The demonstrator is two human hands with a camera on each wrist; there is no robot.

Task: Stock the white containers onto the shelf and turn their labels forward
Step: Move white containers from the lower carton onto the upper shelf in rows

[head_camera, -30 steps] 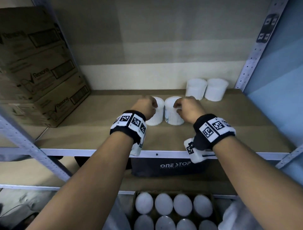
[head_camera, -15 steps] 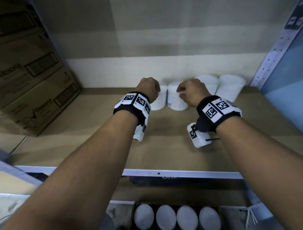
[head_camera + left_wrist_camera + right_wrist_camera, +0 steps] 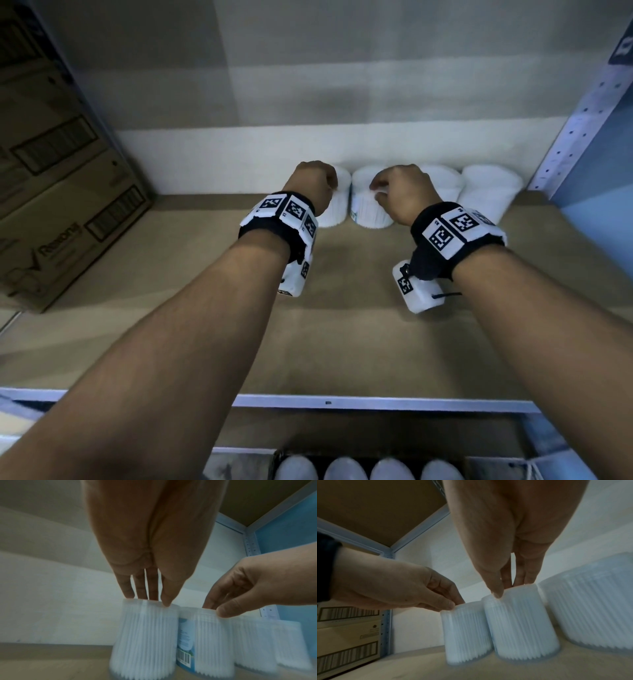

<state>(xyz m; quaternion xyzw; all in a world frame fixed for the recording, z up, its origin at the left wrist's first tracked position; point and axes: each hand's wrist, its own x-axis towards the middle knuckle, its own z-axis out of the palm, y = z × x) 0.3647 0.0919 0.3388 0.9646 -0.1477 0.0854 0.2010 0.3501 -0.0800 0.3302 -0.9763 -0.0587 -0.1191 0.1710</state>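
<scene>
Two white ribbed plastic containers stood upright, touching, at the back of the brown shelf [image 3: 342,308]. The left hand [image 3: 313,181] pinched the rim of the left container [image 3: 144,635]; the right hand [image 3: 400,192] pinched the right container [image 3: 212,639], whose blue label with barcode [image 3: 185,651] faced about 9 o'clock, toward its neighbour. I judged a turn about its upright axis was due. Against the earlier frames, both had slid back beside the two stocked containers [image 3: 486,192] at 3 o'clock.
</scene>
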